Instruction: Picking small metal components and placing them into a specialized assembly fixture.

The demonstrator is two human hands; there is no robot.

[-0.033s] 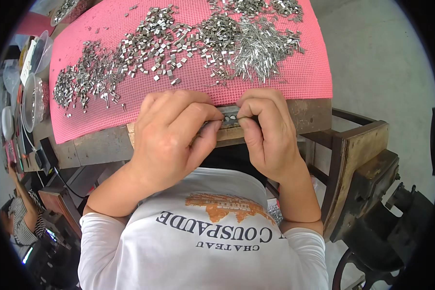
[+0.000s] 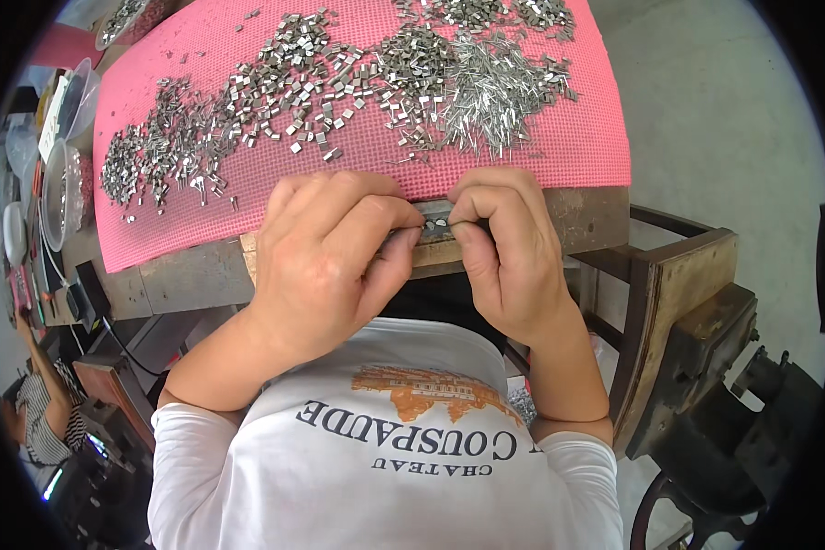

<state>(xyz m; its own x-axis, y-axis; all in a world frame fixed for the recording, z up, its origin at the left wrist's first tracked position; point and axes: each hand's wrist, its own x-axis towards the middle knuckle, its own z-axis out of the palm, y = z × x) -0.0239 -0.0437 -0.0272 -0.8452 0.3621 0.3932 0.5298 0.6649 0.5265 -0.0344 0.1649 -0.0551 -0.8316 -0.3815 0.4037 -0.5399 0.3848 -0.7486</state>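
At the table's near edge, my left hand and my right hand face each other with fingers bent and thumbs close to the index fingers. Between the fingertips shows a short stretch of a dark grey metal block. Two small shiny metal pieces sit along its near side. Both sets of fingertips touch the ends of this visible stretch. Whatever lies inside each pinch is hidden by the fingers.
Beyond my hands, a pink mesh mat carries heaps of small metal blocks and thin pins. Clear plastic tubs stand at left. A dark machine is at right. Another person's striped clothing shows far left.
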